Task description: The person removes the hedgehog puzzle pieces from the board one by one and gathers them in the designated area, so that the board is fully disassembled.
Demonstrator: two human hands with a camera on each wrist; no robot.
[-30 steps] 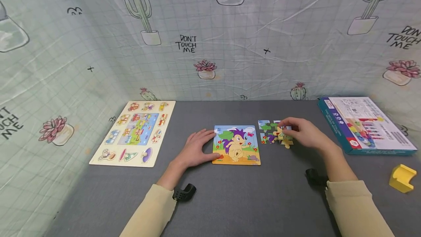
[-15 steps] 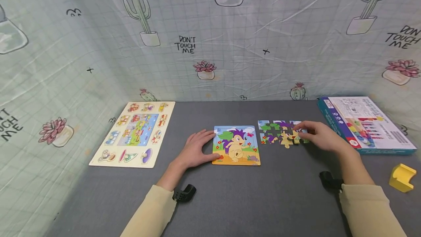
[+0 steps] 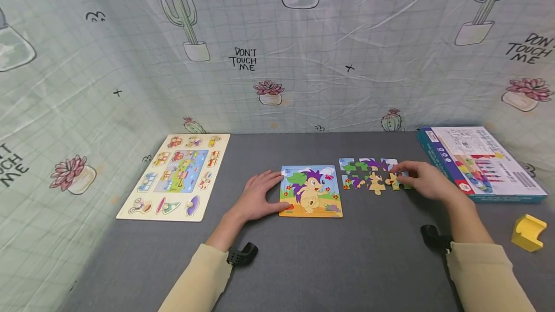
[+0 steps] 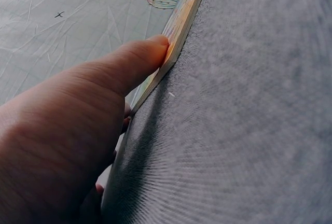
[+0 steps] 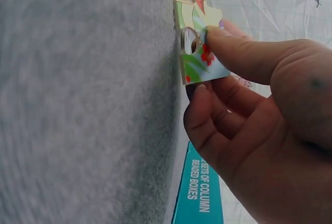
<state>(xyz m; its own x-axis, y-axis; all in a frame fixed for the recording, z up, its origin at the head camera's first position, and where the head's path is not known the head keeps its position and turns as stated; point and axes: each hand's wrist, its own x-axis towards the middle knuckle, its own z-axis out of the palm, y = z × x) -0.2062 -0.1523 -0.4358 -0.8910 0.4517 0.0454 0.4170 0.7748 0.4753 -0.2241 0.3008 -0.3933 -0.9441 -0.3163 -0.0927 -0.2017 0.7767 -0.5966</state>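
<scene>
The hedgehog picture board lies flat between the hands, touching only the left hand, whose fingers extend loosely at its left edge while the thumb rests on its near left corner. Well apart from it, the right hand pinches a red-flower puzzle piece (thumb on the printed face) at the right end of the loose puzzle pieces, which sit between board and right hand

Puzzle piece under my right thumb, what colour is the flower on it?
Red. The flower on the puzzle piece shows best in the right wrist view.
</scene>
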